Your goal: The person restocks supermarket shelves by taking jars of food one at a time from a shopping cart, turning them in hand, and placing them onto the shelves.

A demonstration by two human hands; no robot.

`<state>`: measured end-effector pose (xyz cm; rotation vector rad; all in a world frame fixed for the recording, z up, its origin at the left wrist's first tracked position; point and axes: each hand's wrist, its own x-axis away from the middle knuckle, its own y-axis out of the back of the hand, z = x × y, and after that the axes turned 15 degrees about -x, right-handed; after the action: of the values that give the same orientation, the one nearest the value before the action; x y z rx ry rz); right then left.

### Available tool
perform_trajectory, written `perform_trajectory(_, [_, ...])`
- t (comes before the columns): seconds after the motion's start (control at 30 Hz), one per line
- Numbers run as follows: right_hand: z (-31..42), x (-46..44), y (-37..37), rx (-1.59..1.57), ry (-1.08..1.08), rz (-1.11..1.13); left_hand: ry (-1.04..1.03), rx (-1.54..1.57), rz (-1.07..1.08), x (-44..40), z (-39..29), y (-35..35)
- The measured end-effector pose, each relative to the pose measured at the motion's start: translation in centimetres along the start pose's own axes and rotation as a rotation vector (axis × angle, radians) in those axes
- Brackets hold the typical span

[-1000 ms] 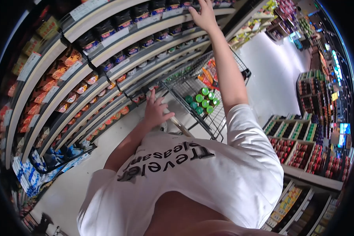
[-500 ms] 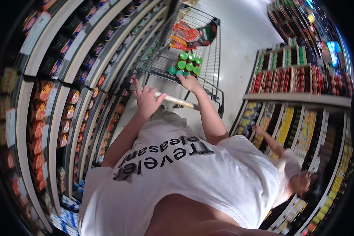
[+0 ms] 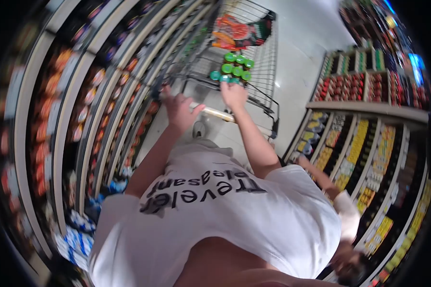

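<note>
My left hand [image 3: 178, 111] is at the left end of the cart's pale handle [image 3: 218, 114], its fingers spread. Over the near side of the metal shopping cart [image 3: 261, 71] reaches my right hand [image 3: 233, 94], its fingertips at the nearest of several green-lidded jars [image 3: 237, 71]. What the fingertips grip, if anything, is hidden. Farther forward in the cart lies a red and orange package [image 3: 234, 32] with a dark green end.
Long shelves [image 3: 76, 86] of packaged goods run along the left. A display of red and green jars [image 3: 352, 86] stands at the right. Close on my right, another person's arm [image 3: 316, 172] reaches toward the lower shelves.
My right hand has come down from the upper shelf to the jars in the cart. The view has turned, and another person has come into sight at the right.
</note>
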<state>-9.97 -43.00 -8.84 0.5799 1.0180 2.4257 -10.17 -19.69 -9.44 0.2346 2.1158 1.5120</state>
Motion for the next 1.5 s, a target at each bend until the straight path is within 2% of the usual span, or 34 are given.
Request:
perform_trajectory(0.03, [0.0,0.7,-0.1,-0.011,0.002,-0.034,0.009,-0.002,-0.039,0.8,-0.3,0.4])
perform_trajectory(0.1, [-2.0,1.1,-0.6,0.068,0.045,-0.032,0.072,-0.165,0.103,1.9,-2.1,2.5])
perform_trajectory(0.13, [-2.6,1.7,-0.5,-0.019,0.043,-0.020,0.096,-0.228,0.150,2.5,-2.6,2.8])
perform_trajectory(0.17, [-2.6,2.5,-0.2,-0.010,0.065,-0.051,0.057,-0.250,0.268,2.8,-2.5,3.4])
perform_trajectory(0.23, [-3.6,3.0,-0.4,0.022,0.068,-0.094,0.044,-0.222,0.370,3.4,-3.0,4.1])
perform_trajectory(0.27, [-3.3,3.9,0.2,0.018,0.126,-0.077,0.090,-0.228,0.360,4.0,-2.9,4.2])
perform_trajectory(0.33, [-3.8,4.5,0.4,0.064,0.106,-0.090,0.043,-0.179,0.384,4.8,-3.7,4.0])
perform_trajectory(0.43, [-4.7,5.2,0.7,0.104,0.075,-0.081,0.038,-0.183,0.287,6.2,-4.6,3.7])
perform_trajectory(0.53, [-5.4,5.8,1.5,0.146,0.076,-0.020,0.029,-0.136,0.344,6.8,-5.3,4.3])
perform_trajectory(0.6, [-5.9,6.0,2.3,0.155,0.120,-0.002,0.049,-0.130,0.370,7.0,-6.0,4.6])
perform_trajectory(0.73, [-7.5,5.7,4.1,0.192,0.198,0.050,0.063,-0.118,0.288,7.6,-8.2,3.8])
perform_trajectory(0.93, [-12.3,3.7,8.1,0.187,0.292,0.050,0.094,-0.122,0.245,7.5,-14.9,1.8])
perform_trajectory(1.0, [-14.3,2.8,10.0,0.194,0.293,0.075,0.108,-0.106,0.116,7.5,-17.8,0.7])
perform_trajectory(1.23, [-20.0,0.5,15.7,0.187,0.291,0.029,0.161,-0.087,0.136,7.0,-27.0,-2.0])
perform_trajectory(1.5, [-25.9,-2.1,19.7,0.184,0.322,-0.013,0.099,-0.089,0.080,5.5,-32.8,-4.0])
